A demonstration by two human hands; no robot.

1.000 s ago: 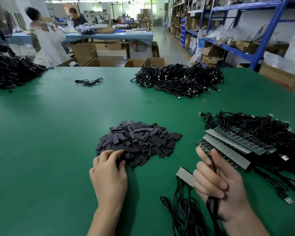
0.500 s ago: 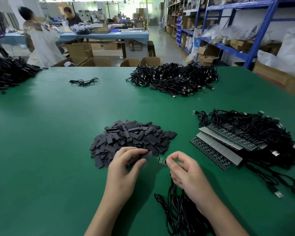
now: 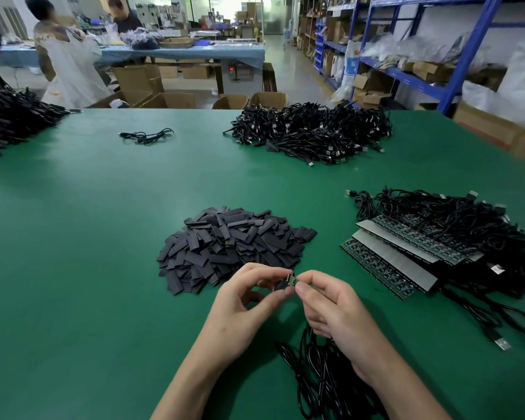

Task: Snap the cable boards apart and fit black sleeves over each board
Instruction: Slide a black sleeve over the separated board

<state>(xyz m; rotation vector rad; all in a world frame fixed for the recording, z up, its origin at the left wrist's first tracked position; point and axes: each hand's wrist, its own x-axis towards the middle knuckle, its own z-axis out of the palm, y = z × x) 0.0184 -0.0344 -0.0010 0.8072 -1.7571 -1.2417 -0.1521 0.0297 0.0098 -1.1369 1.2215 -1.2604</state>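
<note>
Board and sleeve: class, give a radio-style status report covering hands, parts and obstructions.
Left hand pinches sleeve. Right hand pinches board, end against sleeve. Nothing visible between them.

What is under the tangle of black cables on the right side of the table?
Long board strips poke out from beneath the cable tangle, some green side up, some grey. Their far ends and whatever else lies below are covered.

Green table (image 3: pixel 73 237), cardboard boxes (image 3: pixel 170 100) beyond it, blue shelving (image 3: pixel 464 65) at right, person in white (image 3: pixel 70 65) far left
</note>
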